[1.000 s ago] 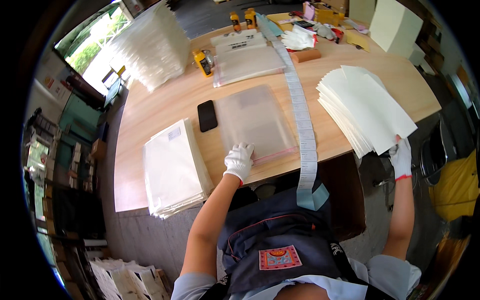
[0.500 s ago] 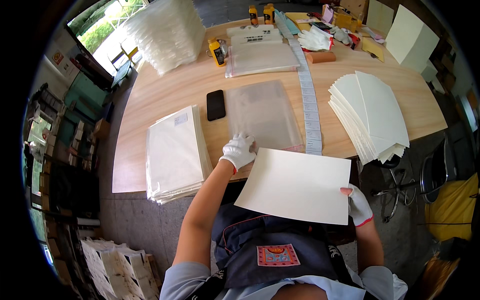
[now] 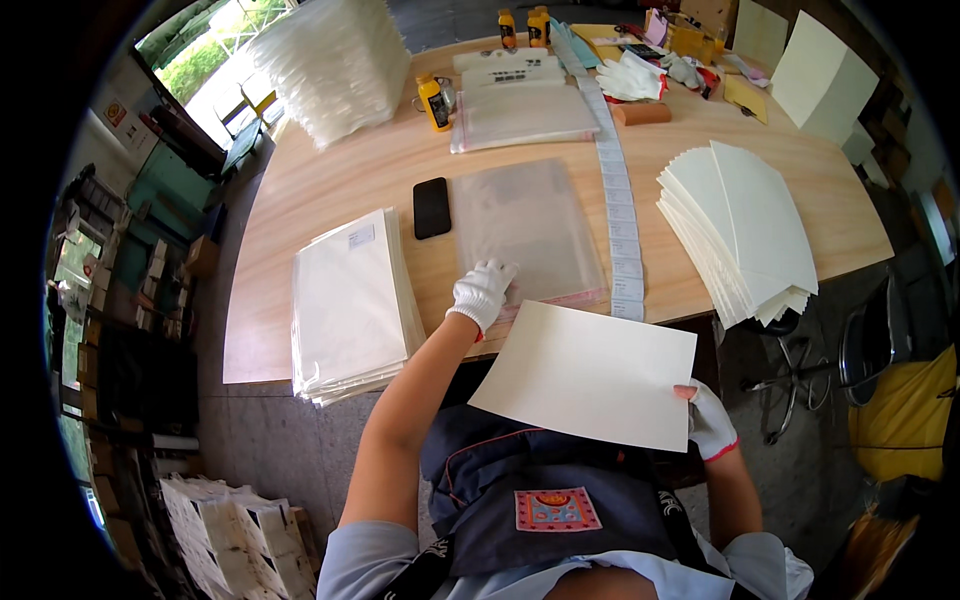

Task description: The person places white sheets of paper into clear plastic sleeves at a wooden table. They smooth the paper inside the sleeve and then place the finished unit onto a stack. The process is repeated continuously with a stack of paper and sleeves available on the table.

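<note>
My left hand [image 3: 482,291], in a white knit glove, is at the near left part of a pile of clear plastic bags [image 3: 530,215]. Its fingers are curled together on the top bag, closed at the film; the fingertips are partly hidden. My right hand [image 3: 711,422] wears a white glove with bare fingertips. It grips a white sheet of card [image 3: 590,375] by its right edge, thumb on top. The card is held over my lap, its far edge close to the table's near edge and overlapping the bags' near edge.
Left stands a stack of bagged sheets [image 3: 345,305], with a black phone [image 3: 432,208] beside the bags. A label strip [image 3: 622,225] runs along their right. Fanned white card [image 3: 745,230] lies at right. Farther back are more bags [image 3: 525,118], a yellow bottle [image 3: 434,103] and gloves [image 3: 630,77].
My left hand has moved slightly up and to the right over the bags, fingers reaching further in. My right hand and the card have shifted a little left.
</note>
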Motion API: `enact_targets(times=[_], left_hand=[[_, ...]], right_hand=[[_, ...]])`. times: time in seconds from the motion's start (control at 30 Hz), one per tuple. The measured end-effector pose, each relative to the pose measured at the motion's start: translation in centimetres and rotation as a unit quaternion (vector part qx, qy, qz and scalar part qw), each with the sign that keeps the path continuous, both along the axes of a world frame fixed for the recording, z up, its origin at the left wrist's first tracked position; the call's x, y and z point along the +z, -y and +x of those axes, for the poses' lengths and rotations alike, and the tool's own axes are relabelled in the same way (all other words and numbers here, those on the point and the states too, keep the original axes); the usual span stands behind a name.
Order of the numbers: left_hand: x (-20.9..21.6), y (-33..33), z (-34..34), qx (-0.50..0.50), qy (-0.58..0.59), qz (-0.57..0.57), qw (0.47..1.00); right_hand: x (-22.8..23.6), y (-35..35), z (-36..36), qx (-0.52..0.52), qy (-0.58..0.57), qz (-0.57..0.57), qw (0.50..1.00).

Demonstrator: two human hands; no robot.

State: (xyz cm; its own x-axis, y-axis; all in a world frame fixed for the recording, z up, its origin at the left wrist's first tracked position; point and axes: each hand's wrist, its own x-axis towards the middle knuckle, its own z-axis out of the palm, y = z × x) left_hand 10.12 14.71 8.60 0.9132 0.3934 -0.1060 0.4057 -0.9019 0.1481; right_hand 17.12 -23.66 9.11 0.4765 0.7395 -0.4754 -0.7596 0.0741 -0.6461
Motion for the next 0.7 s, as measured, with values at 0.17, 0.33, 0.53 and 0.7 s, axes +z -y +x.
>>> enact_targets(times=[0.17,0.33,0.53,0.7], left_hand=[[-1.2,-0.5,-1.1,0.013,0.142,0.009,0.99],[-0.3,-0.1,-1.7,0.047,0.224,-0.03,0.973],[-0.2,3.6,-2.7,0.03,0.384,-0.103,0.917],[-3.9,8.2,-2.0,0.285,0.568,-0.455,0.624]], right_hand=[[-2.1,-0.5,-0.6,-0.118,-0.01,0.015,0.993],[-3.8,-1.8,-2.6,-0.172,-0.033,0.044,0.984],[-1.2,-4.5,-5.0,-0.187,-0.018,0.069,0.98],[-0.9,-5.2,-6.0,-0.115,0.051,0.081,0.989]])
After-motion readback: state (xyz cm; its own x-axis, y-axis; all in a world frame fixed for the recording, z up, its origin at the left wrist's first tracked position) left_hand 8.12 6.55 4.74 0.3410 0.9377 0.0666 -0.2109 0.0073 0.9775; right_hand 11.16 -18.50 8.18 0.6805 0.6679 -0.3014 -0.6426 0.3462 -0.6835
